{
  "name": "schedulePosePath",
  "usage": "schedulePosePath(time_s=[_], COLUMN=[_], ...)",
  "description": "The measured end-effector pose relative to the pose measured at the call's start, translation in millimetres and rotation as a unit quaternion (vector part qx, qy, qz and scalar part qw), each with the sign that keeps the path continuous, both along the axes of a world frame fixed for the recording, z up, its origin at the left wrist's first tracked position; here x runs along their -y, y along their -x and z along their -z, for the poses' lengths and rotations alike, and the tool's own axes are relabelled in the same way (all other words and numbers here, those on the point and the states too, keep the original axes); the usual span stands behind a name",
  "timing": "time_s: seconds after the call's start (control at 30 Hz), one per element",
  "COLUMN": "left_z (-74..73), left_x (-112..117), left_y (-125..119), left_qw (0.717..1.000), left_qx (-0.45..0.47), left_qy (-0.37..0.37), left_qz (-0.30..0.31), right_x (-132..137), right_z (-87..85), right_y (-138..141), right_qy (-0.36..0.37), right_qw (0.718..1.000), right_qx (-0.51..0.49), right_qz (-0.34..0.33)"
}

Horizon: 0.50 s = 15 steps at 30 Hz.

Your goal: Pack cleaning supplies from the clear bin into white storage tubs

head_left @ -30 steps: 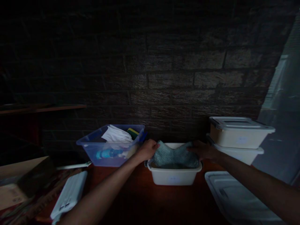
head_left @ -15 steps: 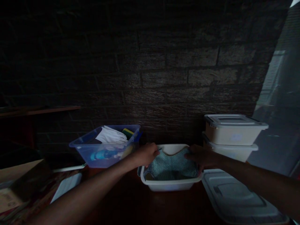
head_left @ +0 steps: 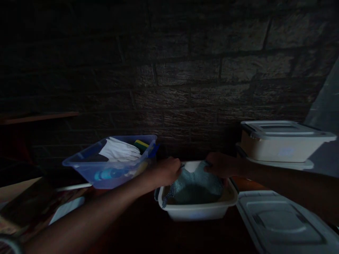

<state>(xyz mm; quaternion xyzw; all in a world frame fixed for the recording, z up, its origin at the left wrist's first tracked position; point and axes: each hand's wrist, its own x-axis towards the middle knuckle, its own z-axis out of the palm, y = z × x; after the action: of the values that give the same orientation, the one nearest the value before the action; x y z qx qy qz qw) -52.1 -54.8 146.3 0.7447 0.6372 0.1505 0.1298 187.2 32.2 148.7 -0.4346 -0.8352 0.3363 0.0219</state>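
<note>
A blue-green cloth (head_left: 196, 185) with a textured weave hangs between my two hands, inside and above an open white plastic box (head_left: 197, 212). My left hand (head_left: 169, 171) is closed on the cloth's upper left corner, over the box's left rim. At the upper right corner, my right hand (head_left: 218, 165) pinches the cloth near the back rim. A patterned edge of the cloth droops over the box's front left corner. The bottom of the box is mostly hidden by the cloth.
A clear blue bin (head_left: 111, 174) with white cloth (head_left: 120, 150) and a sponge (head_left: 141, 145) stands left. Two lidded boxes (head_left: 280, 143) are stacked at right, behind a loose white lid (head_left: 283, 220). A cardboard box (head_left: 26, 201) lies far left; a brick wall (head_left: 169, 91) rises behind.
My hands have drawn slightly closer together, still holding the cloth's corners. The whole view has shifted nearer, so the boxes look larger.
</note>
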Motion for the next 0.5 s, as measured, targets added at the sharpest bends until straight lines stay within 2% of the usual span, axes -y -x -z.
schedulePosePath(time_s=[0.2, 0.33, 0.5], left_z=[16.0, 27.8, 32.0], left_x=[-7.0, -3.3, -0.2], left_y=[1.4, 2.1, -10.2], left_qw=[1.0, 0.996, 0.992], left_qx=[0.005, -0.053, -0.086], left_qy=[-0.007, -0.012, -0.019], left_qz=[0.026, 0.064, 0.086], right_x=[1.8, 6.3, 15.4], right_z=[9.8, 14.4, 14.2], right_y=[11.7, 17.2, 27.2], right_qy=[-0.05, -0.105, -0.188], right_qw=[0.997, 0.989, 0.966], right_qx=[0.059, 0.095, 0.147], right_qz=[-0.024, -0.049, -0.097])
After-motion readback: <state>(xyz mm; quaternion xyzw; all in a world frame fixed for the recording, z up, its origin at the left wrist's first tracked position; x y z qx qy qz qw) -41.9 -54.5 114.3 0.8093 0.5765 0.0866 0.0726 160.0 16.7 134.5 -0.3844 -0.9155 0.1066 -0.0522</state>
